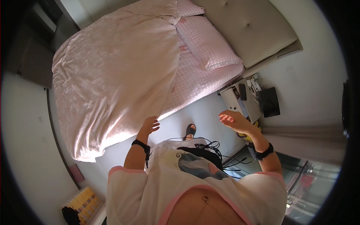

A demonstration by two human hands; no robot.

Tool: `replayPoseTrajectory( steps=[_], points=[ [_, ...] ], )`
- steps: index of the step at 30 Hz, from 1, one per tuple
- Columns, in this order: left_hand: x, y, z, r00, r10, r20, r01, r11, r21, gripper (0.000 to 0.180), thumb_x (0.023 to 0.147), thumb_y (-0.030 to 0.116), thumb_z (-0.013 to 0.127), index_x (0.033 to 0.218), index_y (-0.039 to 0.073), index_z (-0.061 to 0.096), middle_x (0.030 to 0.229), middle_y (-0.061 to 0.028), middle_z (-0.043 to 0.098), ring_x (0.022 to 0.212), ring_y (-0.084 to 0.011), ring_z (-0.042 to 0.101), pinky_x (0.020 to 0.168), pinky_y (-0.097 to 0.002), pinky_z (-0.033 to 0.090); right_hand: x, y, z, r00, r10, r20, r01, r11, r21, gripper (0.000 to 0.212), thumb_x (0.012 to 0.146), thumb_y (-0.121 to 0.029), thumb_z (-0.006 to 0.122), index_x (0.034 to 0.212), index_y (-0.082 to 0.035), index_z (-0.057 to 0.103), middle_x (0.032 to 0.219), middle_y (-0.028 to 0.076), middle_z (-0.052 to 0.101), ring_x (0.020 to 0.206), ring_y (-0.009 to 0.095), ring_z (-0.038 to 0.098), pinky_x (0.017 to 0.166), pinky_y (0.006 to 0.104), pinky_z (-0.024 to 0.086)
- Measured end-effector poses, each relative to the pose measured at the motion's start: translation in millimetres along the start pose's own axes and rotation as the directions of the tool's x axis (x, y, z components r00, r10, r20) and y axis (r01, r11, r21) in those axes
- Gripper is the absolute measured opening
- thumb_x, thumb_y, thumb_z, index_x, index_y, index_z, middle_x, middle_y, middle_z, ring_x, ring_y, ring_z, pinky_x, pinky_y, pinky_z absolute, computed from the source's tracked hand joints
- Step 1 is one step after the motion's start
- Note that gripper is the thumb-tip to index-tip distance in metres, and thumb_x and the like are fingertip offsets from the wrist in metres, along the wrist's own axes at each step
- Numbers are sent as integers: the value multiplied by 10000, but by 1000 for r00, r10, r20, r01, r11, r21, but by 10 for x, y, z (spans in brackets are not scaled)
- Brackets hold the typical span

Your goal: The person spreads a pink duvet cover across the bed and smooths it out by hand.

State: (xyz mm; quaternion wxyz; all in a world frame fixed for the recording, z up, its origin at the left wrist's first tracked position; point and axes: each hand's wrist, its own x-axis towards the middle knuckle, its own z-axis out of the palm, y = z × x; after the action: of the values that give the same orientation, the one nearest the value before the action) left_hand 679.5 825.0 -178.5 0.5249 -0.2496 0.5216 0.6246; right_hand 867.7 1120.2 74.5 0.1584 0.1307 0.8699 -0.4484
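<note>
The person stood at the long near side of a bed (219,83), with both hands raised in front of the body. A pale pink blanket (116,60) covered the bed from its foot to past the middle and hung over the near edge and the near foot corner. Its border ran slantwise across the bed, leaving the patterned pink sheet (187,80) bare toward the head. A matching pillow (213,47) lay there, against a padded beige headboard (255,28).

The left hand (150,125) was at the blanket's hanging part, by the near edge of the bed. Its fingers were a little apart and softly bent; whether they touched the cloth could not be told. The right hand (238,122) was off the near edge, toward the head end, above the floor (202,110) and near a white bedside cabinet (230,98). Its fingers were loosely curled and close together, clamped on nothing visible.

Black bands (264,151) circled both wrists. Dark cables (213,145) hung in front of the patterned shirt (150,187), and one foot in a dark sandal (191,130) showed on the floor beside the bed.
</note>
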Motion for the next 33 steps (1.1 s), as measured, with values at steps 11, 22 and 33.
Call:
replayPoseTrajectory(
  steps=[11, 22, 33],
  points=[
    [938, -424, 316, 902, -229, -366, -102, 710, -696, 631, 705, 209, 518, 1195, 58, 151, 1227, -155, 105, 1079, -367, 218, 798, -518, 296, 1565, 1288, -850, 986, 39, 165, -34, 999, -31, 198, 706, -141, 501, 872, -31, 506, 745, 85, 546, 665, 162, 510, 604, 258, 411],
    [1634, -285, 564, 838, -167, -519, -325, 612, -721, 592, 721, 395, 477, 1173, 127, 205, 1204, -116, 128, 960, -323, 258, 699, -483, 335, 3189, 2005, -782, 960, 105, 260, -112, 994, 13, 181, 702, -135, 520, 836, -13, 514, 676, 83, 542, 611, 142, 519, 559, 251, 416],
    [1658, -233, 252, 751, -315, -580, -560, 160, -813, 139, 722, 219, 503, 796, 102, 484, 658, -15, 508, 520, -137, 452, 420, -221, 338, 4643, 2530, 241, 859, 389, 333, -498, 785, 368, 131, 700, -122, 505, 818, -65, 493, 663, 51, 510, 542, 109, 464, 450, 218, 352]
  ],
)
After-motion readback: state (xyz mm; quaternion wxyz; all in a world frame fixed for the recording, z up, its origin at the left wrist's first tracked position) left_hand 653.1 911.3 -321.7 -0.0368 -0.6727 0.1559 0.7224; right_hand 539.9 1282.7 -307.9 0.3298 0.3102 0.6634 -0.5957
